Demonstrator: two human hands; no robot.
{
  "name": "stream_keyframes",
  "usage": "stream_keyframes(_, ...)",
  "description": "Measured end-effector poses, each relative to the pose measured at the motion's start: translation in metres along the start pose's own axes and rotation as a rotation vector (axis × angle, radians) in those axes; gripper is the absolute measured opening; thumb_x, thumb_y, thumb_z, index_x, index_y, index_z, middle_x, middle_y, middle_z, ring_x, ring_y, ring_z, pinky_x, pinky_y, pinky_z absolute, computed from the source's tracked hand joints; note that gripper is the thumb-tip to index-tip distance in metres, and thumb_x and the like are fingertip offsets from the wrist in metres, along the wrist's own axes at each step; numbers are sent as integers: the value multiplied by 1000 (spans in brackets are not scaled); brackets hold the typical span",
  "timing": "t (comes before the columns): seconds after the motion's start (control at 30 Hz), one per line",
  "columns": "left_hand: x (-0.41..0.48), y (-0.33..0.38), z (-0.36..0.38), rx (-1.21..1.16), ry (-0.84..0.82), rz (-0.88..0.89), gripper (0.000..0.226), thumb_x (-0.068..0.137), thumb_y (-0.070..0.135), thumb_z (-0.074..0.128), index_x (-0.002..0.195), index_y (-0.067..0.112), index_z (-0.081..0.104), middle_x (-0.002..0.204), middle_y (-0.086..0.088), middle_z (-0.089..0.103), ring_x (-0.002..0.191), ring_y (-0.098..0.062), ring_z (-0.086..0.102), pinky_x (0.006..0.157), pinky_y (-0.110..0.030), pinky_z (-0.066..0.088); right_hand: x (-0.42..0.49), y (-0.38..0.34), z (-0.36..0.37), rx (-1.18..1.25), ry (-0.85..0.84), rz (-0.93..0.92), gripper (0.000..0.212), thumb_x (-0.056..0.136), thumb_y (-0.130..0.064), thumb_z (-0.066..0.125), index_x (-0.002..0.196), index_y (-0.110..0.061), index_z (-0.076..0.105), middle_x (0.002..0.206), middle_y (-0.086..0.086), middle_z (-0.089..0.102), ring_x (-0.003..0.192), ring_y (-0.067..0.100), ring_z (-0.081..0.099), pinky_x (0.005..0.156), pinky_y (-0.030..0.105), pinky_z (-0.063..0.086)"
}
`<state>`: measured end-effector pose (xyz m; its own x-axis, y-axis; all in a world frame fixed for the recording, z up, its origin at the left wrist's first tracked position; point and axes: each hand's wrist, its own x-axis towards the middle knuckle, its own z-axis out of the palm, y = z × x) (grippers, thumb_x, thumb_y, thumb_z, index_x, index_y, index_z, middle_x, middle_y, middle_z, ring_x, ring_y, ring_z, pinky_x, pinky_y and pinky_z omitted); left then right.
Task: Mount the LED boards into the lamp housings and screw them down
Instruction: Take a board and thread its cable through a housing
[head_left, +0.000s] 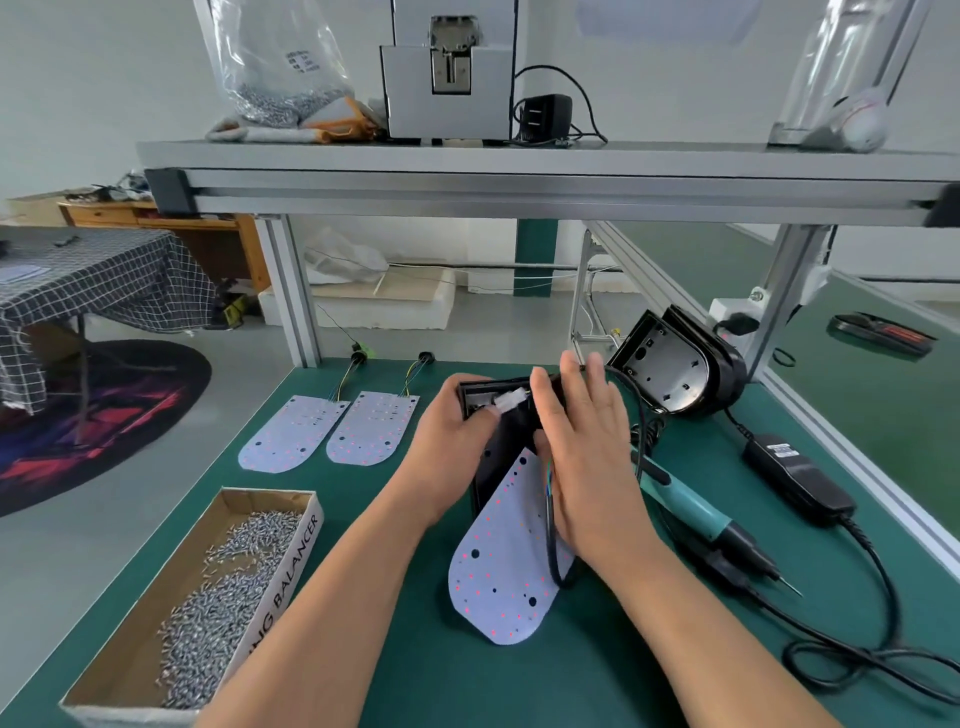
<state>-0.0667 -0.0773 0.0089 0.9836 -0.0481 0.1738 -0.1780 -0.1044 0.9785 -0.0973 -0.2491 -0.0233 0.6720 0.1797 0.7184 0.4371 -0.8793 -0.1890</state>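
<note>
- Nearest on the left, I am seeing a cardboard box (291, 577) holding loose silver screws (223, 587); its side is showing "BALANCER", with the letters before it cut off.
- The LED board (498, 561), white with red dots, is lying at the near middle of the green mat (415, 675). Its long axis is running near to far, with the rounded end pointing at me and the straight end leaning on the black lamp housing (496, 452).
- The left hand (452, 431) is gripping the housing's far-left end, its thumb by a white connector (506, 402). The right hand (587, 467) is lying over the housing's right side, fingers straight and slightly apart.
- To the right, a teal electric screwdriver (696, 514) is lying with its bit pointing near-right, beside a black power adapter (800, 473) whose label I cannot read.
- Farther left, two spare boards (293, 434) are lying side by side, rounded ends near; a second housing (675, 364) is standing tilted at far right.
- Beyond, an aluminium shelf (519, 156) is carrying a bag of screws (280, 67); at left, a checked tablecloth (104, 280) and a dark rug (104, 415) are covering part of the grey floor.
</note>
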Motion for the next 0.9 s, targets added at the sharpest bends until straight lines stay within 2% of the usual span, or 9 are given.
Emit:
stream_keyframes(0.1, -2, 2, 2, 60, -4, 48, 22, 104, 8, 60, 113, 28, 66, 104, 6, 76, 95, -11, 70, 90, -32, 55, 3, 3, -8, 1, 129, 37, 49, 102, -7, 56, 152, -8, 53, 153, 16, 47, 145, 44, 39, 117, 60, 34)
stream_keyframes(0.17, -5, 4, 5, 75, -14, 75, 22, 105, 9, 59, 112, 29, 64, 103, 3, 74, 92, -9, 66, 90, -36, 56, 3, 8, -11, 16, 201, 64, 42, 101, -14, 61, 143, -8, 59, 140, 13, 53, 129, 41, 49, 109, 55, 39)
stream_keyframes(0.3, -7, 4, 8, 98, -16, 108, 23, 106, 9, 57, 110, 31, 62, 94, 10, 69, 86, -11, 62, 88, -39, 54, -1, 14, -15, 22, 299, 102, 34, 100, -23, 65, 131, -9, 66, 128, 9, 57, 115, 36, 60, 95, 52, 43)
stream_keyframes(0.4, -8, 4, 9, 107, 2, 109, 27, 105, 7, 56, 108, 34, 62, 91, 16, 70, 86, -8, 62, 85, -33, 53, 0, 14, -17, 23, 268, 64, 24, 99, -27, 69, 120, -16, 75, 104, 1, 65, 93, 33, 62, 81, 50, 43)
stream_keyframes(0.47, -9, 5, 9, 126, 2, 124, 30, 103, 7, 56, 107, 37, 61, 91, 23, 71, 86, -2, 63, 80, -21, 52, 1, 11, -17, 11, 242, 31, 23, 101, -31, 67, 116, -18, 78, 89, 0, 64, 79, 32, 60, 71, 48, 42)
stream_keyframes(0.6, -13, 10, 13, 152, 20, 139, 32, 98, 16, 57, 102, 48, 60, 97, 27, 71, 90, 3, 65, 73, -8, 48, 3, 6, -22, 26, 261, 70, 18, 102, -32, 69, 107, -18, 80, 76, 0, 60, 68, 29, 58, 59, 44, 46)
stream_keyframes(0.7, -17, 11, 15, 158, 35, 147, 30, 91, 25, 54, 105, 51, 59, 100, 28, 72, 94, 2, 67, 74, -7, 48, 5, 0, -26, 33, 247, 77, 13, 98, -26, 71, 102, -17, 79, 72, 0, 60, 65, 29, 59, 57, 44, 48)
stream_keyframes(0.8, -19, 11, 16, 201, 25, 172, 27, 95, 23, 56, 109, 46, 58, 104, 28, 71, 98, 1, 66, 75, -10, 48, 7, -6, -29, 62, 217, 74, 16, 97, -27, 67, 96, -15, 78, 71, 1, 63, 65, 30, 61, 55, 44, 49)
stream_keyframes(0.9, -24, 15, 15, 320, -11, 270, 23, 96, 31, 52, 116, 41, 55, 106, 20, 70, 101, -5, 65, 85, -25, 53, 9, -11, -34, 108, 195, 79, 16, 98, -28, 67, 92, -16, 76, 73, -1, 65, 67, 28, 62, 57, 44, 50)
